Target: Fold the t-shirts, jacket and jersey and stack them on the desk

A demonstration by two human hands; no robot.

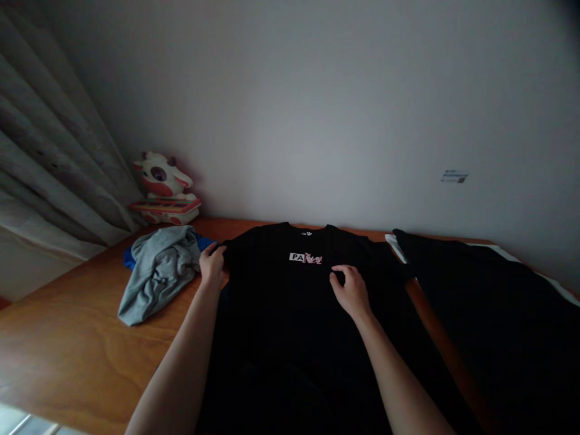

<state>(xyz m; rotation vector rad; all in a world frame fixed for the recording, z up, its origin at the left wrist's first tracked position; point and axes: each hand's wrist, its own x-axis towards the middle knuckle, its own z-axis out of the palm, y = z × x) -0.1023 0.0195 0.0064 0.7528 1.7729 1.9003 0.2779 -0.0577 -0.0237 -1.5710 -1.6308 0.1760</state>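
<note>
A black T-shirt (290, 326) lies spread out flat, its collar toward the wall, with a small white and pink print on the chest. My left hand (212, 264) is at the shirt's left sleeve, fingers closed on the sleeve's edge. Over the right side of the chest, beside the print, is my right hand (351, 291). Its thumb and fingers are curved with a gap between them, and nothing is in it. Whether the right fingertips touch the cloth cannot be made out.
A crumpled grey garment (158, 272) lies left on the wooden tabletop (67, 326), with blue cloth (128, 258) under it. Behind stands a cow-shaped toy keyboard (165, 190). More dark clothing (493, 314) with white edges lies right. A wall (317, 109) closes the back; a curtain (49, 139) hangs left.
</note>
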